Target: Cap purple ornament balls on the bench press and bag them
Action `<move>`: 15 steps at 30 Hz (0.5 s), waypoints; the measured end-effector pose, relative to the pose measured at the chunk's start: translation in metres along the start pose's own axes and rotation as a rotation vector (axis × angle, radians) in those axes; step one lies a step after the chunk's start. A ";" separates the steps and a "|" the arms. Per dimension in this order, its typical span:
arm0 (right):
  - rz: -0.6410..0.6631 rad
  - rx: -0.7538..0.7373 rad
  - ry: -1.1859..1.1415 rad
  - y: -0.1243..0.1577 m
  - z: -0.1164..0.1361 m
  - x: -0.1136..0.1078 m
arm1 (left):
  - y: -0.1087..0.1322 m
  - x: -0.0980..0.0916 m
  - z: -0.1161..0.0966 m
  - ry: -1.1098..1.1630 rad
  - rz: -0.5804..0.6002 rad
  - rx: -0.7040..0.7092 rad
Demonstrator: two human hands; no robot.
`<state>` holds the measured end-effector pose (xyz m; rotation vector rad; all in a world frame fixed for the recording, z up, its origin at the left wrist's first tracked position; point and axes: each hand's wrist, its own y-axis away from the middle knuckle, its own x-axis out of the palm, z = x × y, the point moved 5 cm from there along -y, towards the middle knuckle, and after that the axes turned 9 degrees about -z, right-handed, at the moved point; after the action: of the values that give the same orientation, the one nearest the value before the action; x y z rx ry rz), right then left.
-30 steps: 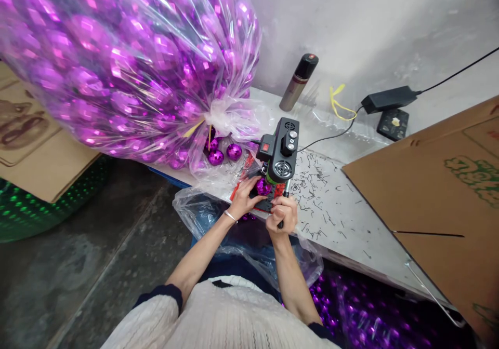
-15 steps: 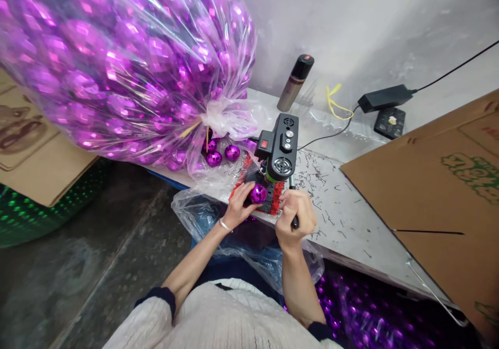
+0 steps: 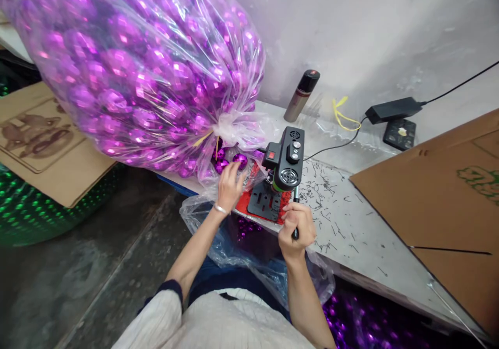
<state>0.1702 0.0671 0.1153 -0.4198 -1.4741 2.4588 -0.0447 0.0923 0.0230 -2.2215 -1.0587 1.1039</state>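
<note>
My right hand (image 3: 298, 228) is wrapped round the black-gripped lever (image 3: 296, 233) of a small black bench machine (image 3: 289, 159) with round vents and a red switch. Beneath its head, the slotted black base plate (image 3: 265, 203) lies bare on a red mat (image 3: 244, 200). To the left, my left hand (image 3: 230, 187) stretches its fingers towards a few shiny purple faceted balls (image 3: 240, 160) at the mouth of a big clear bag. Its fingertips are beside the balls; contact is hard to make out. Nothing shows in its grasp.
The tied bag (image 3: 156, 79) of purple balls fills the upper left. Behind the machine stand a spray can (image 3: 302, 95), a yellow tie (image 3: 345, 115) and a power adapter (image 3: 395, 110). Dark bits litter the table (image 3: 351, 214). A cardboard box (image 3: 436, 193) is at right; an open plastic bag (image 3: 202, 219) hangs below.
My left hand has left the base plate and moved up-left to the loose balls. The ball it held there is gone from the plate. My right hand still grips the lever.
</note>
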 end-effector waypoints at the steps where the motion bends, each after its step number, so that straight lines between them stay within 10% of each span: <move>1: -0.002 0.001 0.000 0.000 0.000 0.000 | -0.021 0.009 0.008 -0.068 0.011 -0.099; 8: 0.021 -0.012 0.013 0.002 -0.003 -0.001 | -0.072 0.044 0.010 -0.469 0.483 -0.282; 15: 0.020 -0.013 0.007 -0.001 -0.003 -0.001 | -0.012 0.000 0.004 0.437 0.214 -0.592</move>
<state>0.1721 0.0691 0.1151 -0.4473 -1.4909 2.4623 -0.0531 0.1000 0.0284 -2.9105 -1.0588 0.3478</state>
